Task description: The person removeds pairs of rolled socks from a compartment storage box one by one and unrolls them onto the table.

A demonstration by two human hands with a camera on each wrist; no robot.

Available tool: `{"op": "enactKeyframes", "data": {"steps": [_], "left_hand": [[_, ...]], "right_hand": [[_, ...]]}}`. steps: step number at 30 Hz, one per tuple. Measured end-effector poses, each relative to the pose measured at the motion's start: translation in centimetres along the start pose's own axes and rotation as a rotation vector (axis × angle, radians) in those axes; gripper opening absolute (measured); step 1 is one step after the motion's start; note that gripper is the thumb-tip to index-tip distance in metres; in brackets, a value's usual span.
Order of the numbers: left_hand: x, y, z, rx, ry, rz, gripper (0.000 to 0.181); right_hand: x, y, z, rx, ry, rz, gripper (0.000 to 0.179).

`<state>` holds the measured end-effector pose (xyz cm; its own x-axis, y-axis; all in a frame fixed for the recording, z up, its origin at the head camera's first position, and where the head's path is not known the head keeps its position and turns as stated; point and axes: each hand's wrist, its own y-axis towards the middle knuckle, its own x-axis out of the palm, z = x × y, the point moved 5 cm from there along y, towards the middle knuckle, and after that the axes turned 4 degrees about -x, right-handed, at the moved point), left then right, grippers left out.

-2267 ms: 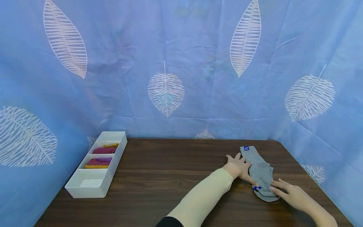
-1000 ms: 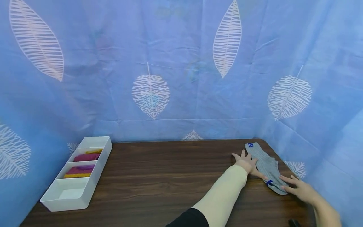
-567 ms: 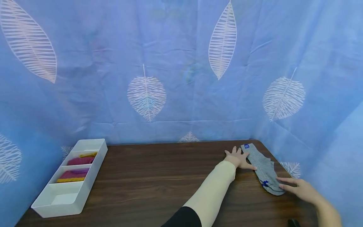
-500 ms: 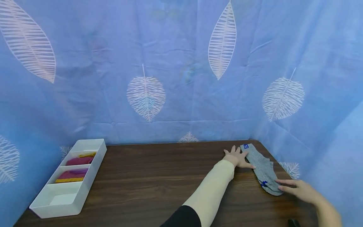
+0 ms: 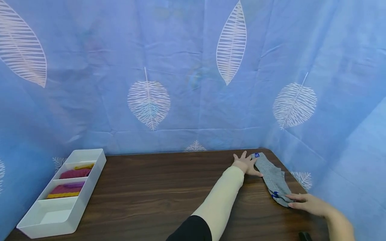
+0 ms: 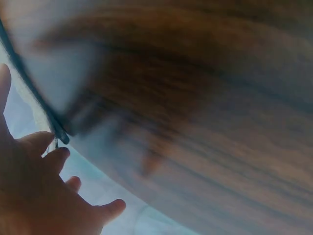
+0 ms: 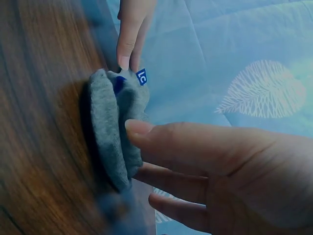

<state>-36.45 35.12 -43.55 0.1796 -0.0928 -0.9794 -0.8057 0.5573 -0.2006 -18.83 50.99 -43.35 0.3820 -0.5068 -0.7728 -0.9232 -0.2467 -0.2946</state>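
A grey pair of socks (image 5: 272, 177) with blue marks lies lengthwise near the table's right edge. My left hand (image 5: 245, 164) has its fingers spread beside the cuff, its thumb at the socks' left side. At the toe end is my right hand (image 5: 310, 203), thumb and fingers fairly straight and touching the fabric. The right wrist view shows the toe of the grey socks (image 7: 105, 129) close to the right thumb, with the left hand beyond. In the left wrist view the left hand (image 6: 44, 196) is spread, and much there is blurred.
At the table's left stands a long white divided box (image 5: 84, 197). Folded maroon, purple and yellow fabric (image 5: 75, 173) lies in two compartments. A dark object (image 5: 304, 236) sits at the bottom edge. Blue leaf-patterned cloth (image 5: 181, 110) hangs behind the brown table (image 5: 156, 194).
The socks shifted toward the table's right edge early on. My left hand then slid from their lower part up toward the cuff. The right hand stays at the toe; the view turned right.
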Motion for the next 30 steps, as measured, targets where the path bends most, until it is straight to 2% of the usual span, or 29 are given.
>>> {"op": "enactKeyframes", "data": {"steps": [4,5,8,12,19,23,30], "left_hand": [[-0.2,0.2,-0.1,0.025,0.04,0.037,0.08],[-0.5,-0.1,-0.2,0.048,0.031,0.058,0.081],[-0.6,0.1,-0.1,0.062,0.038,0.084,0.084],[-0.4,0.7,-0.1,0.054,0.05,0.085,0.087],[-0.9,-0.1,-1.8,0.081,0.067,0.135,0.093],[-0.9,-0.4,-2.6,0.087,0.08,0.14,0.097],[-2.3,-2.4,-4.2,0.105,0.058,0.169,0.099]], "right_hand": [[-0.5,-0.1,-0.6,0.039,-0.045,0.05,0.059],[-0.6,-0.1,-0.8,0.042,-0.058,0.062,0.059],[-1.0,-0.4,-1.4,0.057,-0.093,0.093,0.062],[-1.2,-0.7,-2.3,0.066,-0.11,0.105,0.065],[-1.3,-0.5,-3.7,0.069,-0.132,0.115,0.067],[-1.3,-0.4,-4.9,0.037,-0.163,0.142,0.065],[-1.6,-0.5,-6.9,0.031,-0.224,0.18,0.067]]}}
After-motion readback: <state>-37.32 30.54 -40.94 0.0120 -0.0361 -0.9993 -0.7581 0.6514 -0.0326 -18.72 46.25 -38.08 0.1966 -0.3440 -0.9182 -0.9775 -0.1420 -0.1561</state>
